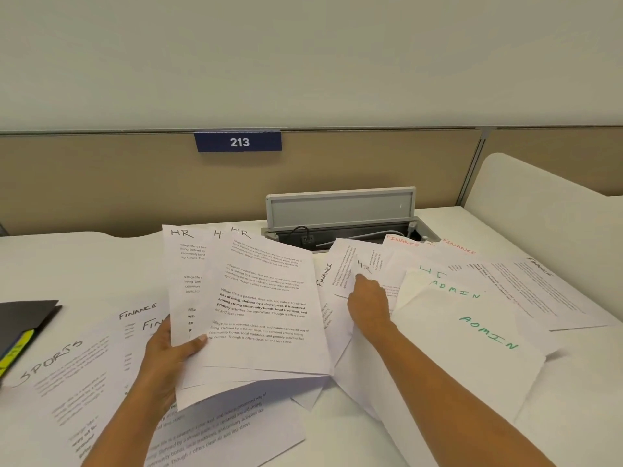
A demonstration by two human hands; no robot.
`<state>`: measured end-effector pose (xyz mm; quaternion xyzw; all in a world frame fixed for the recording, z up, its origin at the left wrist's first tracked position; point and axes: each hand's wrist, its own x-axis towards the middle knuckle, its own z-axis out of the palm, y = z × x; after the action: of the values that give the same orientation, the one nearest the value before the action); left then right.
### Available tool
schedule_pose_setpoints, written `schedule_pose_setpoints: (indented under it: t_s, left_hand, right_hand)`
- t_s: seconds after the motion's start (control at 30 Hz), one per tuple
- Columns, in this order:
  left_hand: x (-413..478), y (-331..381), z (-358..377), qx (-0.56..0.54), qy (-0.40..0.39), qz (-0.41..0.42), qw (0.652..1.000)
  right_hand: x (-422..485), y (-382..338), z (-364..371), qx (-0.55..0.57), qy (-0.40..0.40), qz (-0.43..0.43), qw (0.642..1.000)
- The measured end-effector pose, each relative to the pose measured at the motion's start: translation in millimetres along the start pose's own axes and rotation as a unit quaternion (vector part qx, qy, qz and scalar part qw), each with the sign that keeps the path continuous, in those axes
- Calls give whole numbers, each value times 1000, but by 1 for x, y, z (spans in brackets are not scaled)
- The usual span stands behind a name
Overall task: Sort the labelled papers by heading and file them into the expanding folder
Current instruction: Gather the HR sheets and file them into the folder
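- My left hand (165, 355) grips a fanned stack of HR sheets (259, 298), held up off the tabletop (84, 264); its thumb lies across the front near the lower-left edge, and the other fingers are hidden behind the paper.
- My right hand (369, 305) reaches into the loose pile on the right, its fingers (362, 281) touching another sheet headed HR (365, 264). I cannot tell whether they pinch it or only rest on it.
- ADMIN sheets (485, 332) in green lettering lie just right of that hand; orange-headed FINANCE sheets (404, 242) lie beyond them.
- Under and left of the held stack lie black-headed FINANCE sheets (138, 311) and a SPORTS sheet (50, 362).
- The expanding folder (23, 318), dark with a yellow tab showing, sits at the far left edge of the tabletop, well apart from both hands.
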<state>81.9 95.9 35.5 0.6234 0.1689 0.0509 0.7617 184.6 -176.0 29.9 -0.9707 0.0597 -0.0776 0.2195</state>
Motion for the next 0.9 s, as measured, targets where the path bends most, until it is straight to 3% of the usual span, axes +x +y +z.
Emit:
schedule_pose_setpoints:
  t_s: [0.27,0.53,0.73,0.8,0.9]
  left_hand:
    - [-8,3,4,-12,-9,8,1000]
    - [-20,6,4,-51,-13,2,999]
    - [-30,9,-7,-64,-3,3,998]
    - [-32,11,-13,-78,4,3,997]
    - [-34,13,-22,-92,10,8,996]
  right_hand:
    - [-1,-59,-51,222,82,6,972]
    - [-42,-141,-26,299,-50,-118,946]
    - [-68,-166,8,252,-186,-187,931]
    - [-70,-163,9,246,-187,-217,926]
    - [-57,-145,0,275,-98,-208,934]
